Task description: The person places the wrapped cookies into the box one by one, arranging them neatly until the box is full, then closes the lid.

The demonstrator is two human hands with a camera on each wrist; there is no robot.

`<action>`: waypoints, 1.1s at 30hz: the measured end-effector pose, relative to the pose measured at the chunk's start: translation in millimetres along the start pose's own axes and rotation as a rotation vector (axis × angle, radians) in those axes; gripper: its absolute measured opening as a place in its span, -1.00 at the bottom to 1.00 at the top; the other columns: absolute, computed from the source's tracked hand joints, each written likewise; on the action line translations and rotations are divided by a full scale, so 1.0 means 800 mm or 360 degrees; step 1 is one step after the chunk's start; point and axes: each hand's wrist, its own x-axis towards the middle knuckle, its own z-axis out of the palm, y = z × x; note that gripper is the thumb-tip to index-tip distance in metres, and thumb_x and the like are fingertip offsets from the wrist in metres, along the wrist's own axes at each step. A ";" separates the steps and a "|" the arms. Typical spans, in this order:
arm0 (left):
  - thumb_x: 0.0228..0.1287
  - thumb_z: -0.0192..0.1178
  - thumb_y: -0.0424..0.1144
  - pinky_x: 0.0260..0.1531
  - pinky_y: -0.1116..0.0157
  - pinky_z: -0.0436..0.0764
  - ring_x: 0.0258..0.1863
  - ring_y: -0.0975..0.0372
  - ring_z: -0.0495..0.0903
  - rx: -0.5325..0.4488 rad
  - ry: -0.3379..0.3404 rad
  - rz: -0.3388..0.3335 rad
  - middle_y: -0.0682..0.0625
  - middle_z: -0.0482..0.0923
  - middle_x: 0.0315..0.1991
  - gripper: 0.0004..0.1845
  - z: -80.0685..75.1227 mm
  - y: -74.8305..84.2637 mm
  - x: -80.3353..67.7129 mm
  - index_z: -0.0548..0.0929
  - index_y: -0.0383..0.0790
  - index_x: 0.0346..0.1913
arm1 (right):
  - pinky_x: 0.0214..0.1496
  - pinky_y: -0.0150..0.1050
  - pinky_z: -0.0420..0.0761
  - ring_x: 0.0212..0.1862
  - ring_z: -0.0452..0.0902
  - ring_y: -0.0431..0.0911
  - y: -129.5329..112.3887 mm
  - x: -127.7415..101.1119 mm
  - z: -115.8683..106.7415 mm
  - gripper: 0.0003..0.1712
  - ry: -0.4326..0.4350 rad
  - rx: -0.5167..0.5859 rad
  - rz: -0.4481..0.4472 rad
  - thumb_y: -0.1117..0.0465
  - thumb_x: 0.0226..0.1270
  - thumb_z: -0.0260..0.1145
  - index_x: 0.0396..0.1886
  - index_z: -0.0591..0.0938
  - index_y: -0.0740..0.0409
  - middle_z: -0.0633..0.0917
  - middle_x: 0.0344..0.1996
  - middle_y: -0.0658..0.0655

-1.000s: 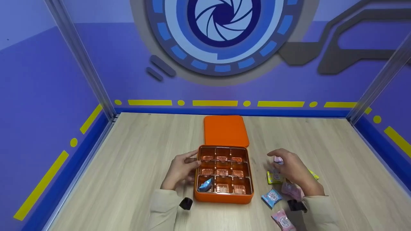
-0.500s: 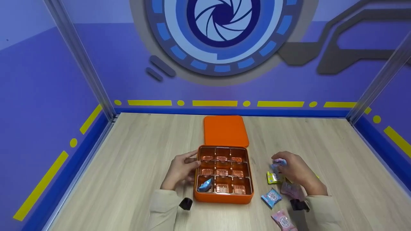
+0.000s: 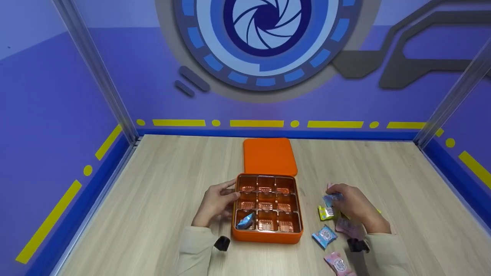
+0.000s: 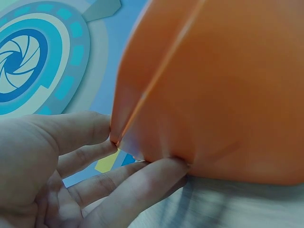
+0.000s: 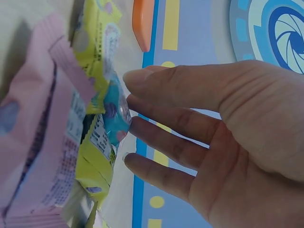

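Note:
My left hand (image 3: 215, 203) rests on the left side of an orange box (image 3: 267, 237), thumb at the rim. In the left wrist view its fingertips touch the orange wall (image 4: 223, 109). A clear divider (image 3: 266, 207) splits the box into small compartments. One blue wrapped candy (image 3: 245, 221) lies tilted in the near left compartment. To the right, my right hand (image 3: 355, 205) is low over a cluster of wrapped candies. Its fingertips are at the edge of a blue candy (image 5: 116, 111), thumb apart from the fingers, beside yellow candies (image 5: 97, 52) and a large pink one (image 5: 40, 137).
An orange lid (image 3: 270, 156) lies flat behind the box. Nearer me are a light blue candy (image 3: 324, 237) and a pink candy (image 3: 340, 264). The wooden table (image 3: 184, 165) meets a purple-blue back wall (image 3: 134, 88), with side panels at left and right.
My right hand has drawn slightly down and right, its fingers shifting among the candies. A pink candy end now shows beyond the index finger. My left hand and the box stay still.

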 end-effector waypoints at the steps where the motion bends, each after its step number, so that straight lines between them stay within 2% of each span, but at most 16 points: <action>1: 0.47 0.36 -0.33 -0.60 0.22 0.74 -0.16 0.04 0.78 0.0002 0.0000 0.0004 -0.30 0.70 0.16 -0.42 0.000 0.000 0.000 0.55 -0.21 0.50 | 0.25 0.32 0.58 0.17 0.62 0.37 0.001 0.000 0.000 -0.69 -0.0005 -0.0006 0.0001 0.58 0.29 0.39 0.03 0.73 0.43 0.72 0.05 0.42; 8: 0.44 0.35 -0.37 -0.59 0.16 0.77 -0.13 0.03 0.78 0.0003 0.0003 0.0047 -0.32 0.71 0.14 -0.43 0.000 0.000 0.000 0.56 -0.24 0.48 | 0.18 0.29 0.64 0.05 0.68 0.28 0.005 0.001 0.003 -0.73 -0.0007 0.0001 -0.0022 0.57 0.29 0.40 -0.02 0.74 0.41 0.75 -0.05 0.34; 12: 0.46 0.35 -0.35 -0.59 0.19 0.76 -0.16 0.04 0.78 0.0023 0.0003 0.0034 -0.31 0.71 0.14 -0.43 0.000 -0.001 0.001 0.57 -0.22 0.48 | 0.17 0.29 0.65 0.05 0.68 0.28 0.009 0.001 0.004 -0.72 -0.0013 0.0027 -0.0048 0.58 0.28 0.40 -0.02 0.74 0.40 0.76 -0.06 0.32; 16: 0.46 0.35 -0.35 -0.57 0.19 0.76 -0.12 0.03 0.78 0.0033 0.0006 0.0047 -0.31 0.71 0.14 -0.43 0.000 -0.001 0.000 0.56 -0.24 0.48 | 0.13 0.27 0.66 0.05 0.68 0.26 0.011 0.000 0.005 -0.73 -0.0011 0.0043 -0.0049 0.56 0.28 0.43 -0.04 0.75 0.36 0.77 -0.07 0.28; 23: 0.44 0.35 -0.38 -0.55 0.13 0.78 -0.09 -0.02 0.78 0.0013 0.0002 0.0095 -0.35 0.71 0.12 -0.43 0.001 0.001 -0.002 0.55 -0.31 0.47 | 0.03 0.20 0.70 -0.07 0.68 0.14 0.011 0.002 0.007 -0.76 0.0002 0.0029 -0.0041 0.54 0.29 0.45 -0.06 0.76 0.36 0.77 -0.14 0.23; 33: 0.44 0.35 -0.37 -0.55 0.12 0.79 -0.12 -0.03 0.79 0.0008 -0.0006 0.0089 -0.35 0.71 0.11 -0.43 0.001 -0.001 0.000 0.55 -0.30 0.48 | 0.02 0.13 0.72 -0.07 0.67 0.10 0.012 0.000 0.012 -0.77 0.0026 0.0035 -0.0029 0.53 0.34 0.42 -0.03 0.74 0.36 0.76 -0.12 0.21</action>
